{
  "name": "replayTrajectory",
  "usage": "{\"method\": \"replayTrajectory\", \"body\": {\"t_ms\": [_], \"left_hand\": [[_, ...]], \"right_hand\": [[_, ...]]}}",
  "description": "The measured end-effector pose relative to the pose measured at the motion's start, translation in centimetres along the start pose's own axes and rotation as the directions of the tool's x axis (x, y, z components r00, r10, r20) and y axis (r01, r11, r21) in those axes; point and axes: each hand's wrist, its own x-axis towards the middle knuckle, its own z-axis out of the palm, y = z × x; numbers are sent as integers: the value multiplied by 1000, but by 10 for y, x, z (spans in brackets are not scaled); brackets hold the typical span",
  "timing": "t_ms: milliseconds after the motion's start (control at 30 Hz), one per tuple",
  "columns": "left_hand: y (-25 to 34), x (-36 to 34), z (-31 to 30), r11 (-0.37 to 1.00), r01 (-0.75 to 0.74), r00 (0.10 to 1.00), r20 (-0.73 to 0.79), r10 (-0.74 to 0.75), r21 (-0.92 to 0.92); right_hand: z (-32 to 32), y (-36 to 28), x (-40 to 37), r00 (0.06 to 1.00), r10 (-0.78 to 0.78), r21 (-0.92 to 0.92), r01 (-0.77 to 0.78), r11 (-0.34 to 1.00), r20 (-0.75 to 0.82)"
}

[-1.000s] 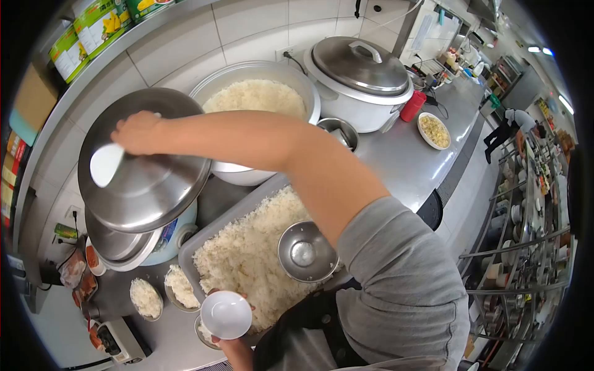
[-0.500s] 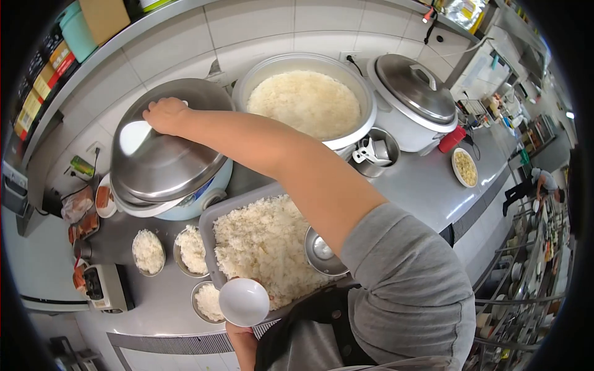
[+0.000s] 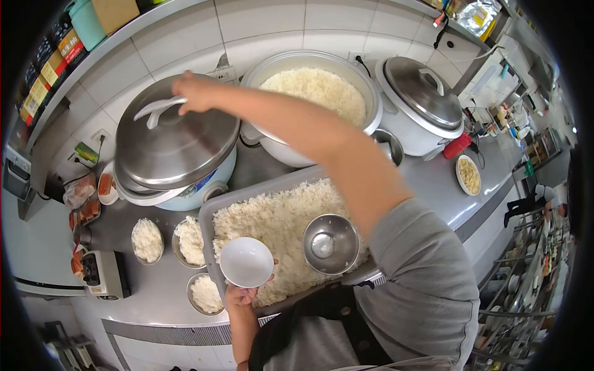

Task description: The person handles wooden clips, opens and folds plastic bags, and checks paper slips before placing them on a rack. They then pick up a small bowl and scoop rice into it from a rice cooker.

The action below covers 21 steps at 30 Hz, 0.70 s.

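Note:
My right hand [image 3: 195,91] reaches far across the counter and grips a white rice paddle [image 3: 156,110] by its handle. The paddle lies over the big steel lid [image 3: 176,148] that sits on the left rice cooker [image 3: 192,185]. Close to my body, my left hand [image 3: 242,295] holds an empty white bowl [image 3: 246,261] from below, above the near edge of a grey tray [image 3: 210,222] heaped with cooked rice. A steel bowl [image 3: 330,243] rests upright on that rice.
An open pot of rice [image 3: 318,89] stands behind the tray, with a lidded cooker [image 3: 421,99] to its right. Three small bowls of rice [image 3: 147,240] sit left of the tray. A plate of yellow food [image 3: 469,175] and a red cup [image 3: 456,146] stand at the right.
My right hand slid right along the lid and turned the paddle edge-on. My left hand lifted the white bowl further over the tray.

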Motion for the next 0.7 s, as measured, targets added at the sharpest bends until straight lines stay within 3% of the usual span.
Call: {"method": "replayTrajectory", "body": {"t_ms": [33,67,100,167,233,300,333,367,433,500,600,700], "left_hand": [[1,0,-4,1000,-6,1000,-11,6,6],[2,-1,-11,1000,-12,1000,-22,12,12],[3,-1,-19,1000,-17,999,-33,18,18],[2,-4,-48,994,-108,989,-101,110,22],[3,-8,-62,983,-158,967,-185,172,87],[1,-8,-62,966,-161,935,-283,216,204],[-1,-3,-55,949,-134,927,-301,222,287],[-1,6,-43,925,-102,919,-320,228,367],[-4,24,-17,859,-63,911,-322,257,507],[-18,49,15,775,-63,911,-281,301,628],[-37,97,67,704,-223,925,-81,371,674],[-57,114,81,700,-187,941,-78,328,689]], "right_hand": [[-11,23,-11,994,-79,39,76,996,80],[-49,18,-39,961,64,212,-124,969,270],[-96,10,-68,867,163,330,-344,879,470],[-142,37,-102,735,211,288,-490,823,645],[-160,83,-139,713,386,215,-596,774,585],[-173,127,-180,766,483,91,-566,819,425],[-175,142,-200,794,539,-225,-491,842,282],[-176,156,-219,833,537,-523,-402,752,132],[-184,186,-243,716,684,-827,-297,477,138],[-179,209,-271,737,670,-887,-249,389,87],[-153,244,-296,835,548,-960,-116,255,45],[-140,257,-308,905,415,-987,37,155,99]]}}
